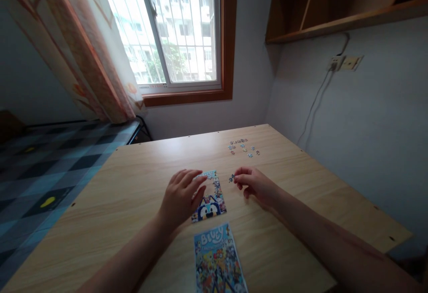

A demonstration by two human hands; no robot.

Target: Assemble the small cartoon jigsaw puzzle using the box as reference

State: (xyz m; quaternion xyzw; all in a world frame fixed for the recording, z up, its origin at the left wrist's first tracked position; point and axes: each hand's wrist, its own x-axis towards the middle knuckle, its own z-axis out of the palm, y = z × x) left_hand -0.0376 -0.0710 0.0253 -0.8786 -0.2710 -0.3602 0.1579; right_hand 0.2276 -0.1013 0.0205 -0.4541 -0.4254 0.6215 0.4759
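A partly assembled jigsaw puzzle [219,206] lies mid-table, with a blue cartoon dog's face along its near edge and bare wood showing in its middle. Over its left side rests my left hand [185,192], fingers apart and holding nothing; whether it touches the puzzle I cannot tell. To the right of the puzzle, my right hand [252,182] pinches a small puzzle piece [231,178] between thumb and fingers. Nearer to me lies a printed picture sheet [219,257] with "BLUEY" across its top. Several loose puzzle pieces [242,146] are scattered farther back.
The wooden table [160,159] ends at a wall and a window [183,39]. A bed with a checked cover [67,163] stands to the left, beside a curtain [90,47]. Wooden shelves [334,21] hang at upper right, above a socket [335,63] with a cable.
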